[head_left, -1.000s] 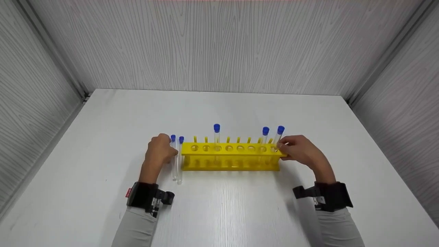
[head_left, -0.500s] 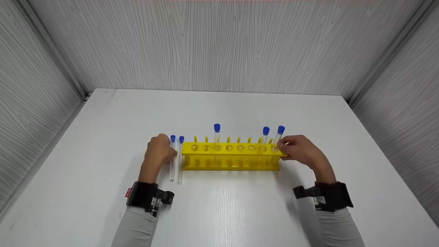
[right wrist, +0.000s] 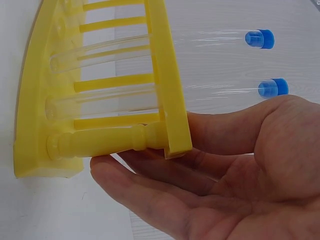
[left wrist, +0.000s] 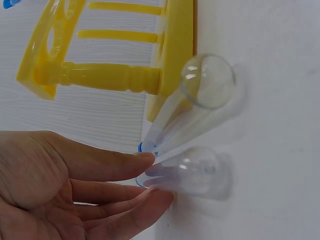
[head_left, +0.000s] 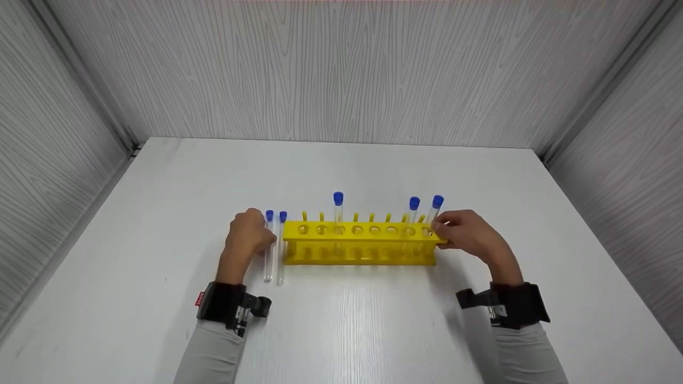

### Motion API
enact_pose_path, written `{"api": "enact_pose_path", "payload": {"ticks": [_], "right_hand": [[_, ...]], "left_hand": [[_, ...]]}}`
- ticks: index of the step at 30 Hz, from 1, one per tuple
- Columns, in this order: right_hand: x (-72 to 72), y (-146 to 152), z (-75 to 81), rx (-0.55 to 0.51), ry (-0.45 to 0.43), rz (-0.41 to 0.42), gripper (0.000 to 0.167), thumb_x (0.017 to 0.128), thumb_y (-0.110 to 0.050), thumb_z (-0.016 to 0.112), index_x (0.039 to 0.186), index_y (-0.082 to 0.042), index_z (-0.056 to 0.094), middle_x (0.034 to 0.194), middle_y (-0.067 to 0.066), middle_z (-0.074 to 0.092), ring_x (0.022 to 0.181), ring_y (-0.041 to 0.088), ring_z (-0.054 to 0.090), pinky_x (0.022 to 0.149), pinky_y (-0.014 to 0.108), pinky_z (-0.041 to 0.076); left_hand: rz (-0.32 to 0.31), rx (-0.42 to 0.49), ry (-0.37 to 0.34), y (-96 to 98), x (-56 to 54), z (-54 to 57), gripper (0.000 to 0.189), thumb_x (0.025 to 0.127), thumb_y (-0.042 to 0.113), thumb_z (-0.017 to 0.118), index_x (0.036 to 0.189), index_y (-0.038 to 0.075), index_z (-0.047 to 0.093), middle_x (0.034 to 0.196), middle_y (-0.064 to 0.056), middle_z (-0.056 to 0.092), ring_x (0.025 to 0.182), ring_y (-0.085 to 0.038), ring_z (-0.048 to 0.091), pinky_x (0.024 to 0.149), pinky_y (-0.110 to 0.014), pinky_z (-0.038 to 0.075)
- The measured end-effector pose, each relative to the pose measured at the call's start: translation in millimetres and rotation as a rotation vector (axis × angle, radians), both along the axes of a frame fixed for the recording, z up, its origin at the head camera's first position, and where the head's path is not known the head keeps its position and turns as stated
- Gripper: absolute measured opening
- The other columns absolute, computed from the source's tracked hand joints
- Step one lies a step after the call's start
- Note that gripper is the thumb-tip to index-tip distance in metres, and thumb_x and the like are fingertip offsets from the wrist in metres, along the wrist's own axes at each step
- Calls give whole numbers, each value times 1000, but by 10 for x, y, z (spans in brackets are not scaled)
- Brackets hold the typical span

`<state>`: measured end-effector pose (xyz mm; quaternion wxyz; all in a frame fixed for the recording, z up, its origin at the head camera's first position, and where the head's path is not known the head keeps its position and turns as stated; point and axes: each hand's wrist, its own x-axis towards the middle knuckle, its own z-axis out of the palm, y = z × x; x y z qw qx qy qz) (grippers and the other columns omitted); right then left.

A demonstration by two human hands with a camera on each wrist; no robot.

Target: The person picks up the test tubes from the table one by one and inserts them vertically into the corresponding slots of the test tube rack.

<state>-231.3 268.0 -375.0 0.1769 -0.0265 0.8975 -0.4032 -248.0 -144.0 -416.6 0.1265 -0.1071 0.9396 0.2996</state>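
My left hand [head_left: 249, 232] pinches a clear test tube [head_left: 268, 269] with a blue cap between thumb and fingers, left of the rack. Beside it a second blue-capped test tube [head_left: 280, 272] lies on the table, close to the rack's left end. In the left wrist view both rounded tube bottoms face the camera. The yellow test tube rack [head_left: 368, 239] stands upright, its right end gripped by my right hand [head_left: 469, 234]. The right wrist view has the thumb over the top plate and the fingers around the end post [right wrist: 100, 141]. Three blue-capped tubes stand in the rack, the rightmost tube [right wrist: 105, 100] nearest this hand.
The white table [head_left: 341, 330] runs up to a grey wood-grain back wall [head_left: 341, 69], with similar panels at left and right. Several rack holes hold no tube. Thin yellow pegs [head_left: 356, 217] rise along the rack's back edge.
The lower end of the tube in my left hand has shifted slightly left, away from the second tube. My right hand stays on the rack's end.
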Motion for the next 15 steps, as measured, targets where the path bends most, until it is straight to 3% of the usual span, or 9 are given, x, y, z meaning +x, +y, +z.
{"api": "enact_pose_path", "payload": {"ticks": [15], "right_hand": [[0, -9, 10, 5, -10, -3, 41, 105, -24, 51, 135, 4, 57, 136, 26, 56, 115, 35, 66, 101, 44, 55]], "left_hand": [[-9, -20, -5, 7, 4, 25, 42, 88, 8, 66, 125, -11, 58, 104, -22, 66, 77, -27, 64, 58, -26, 57]]}}
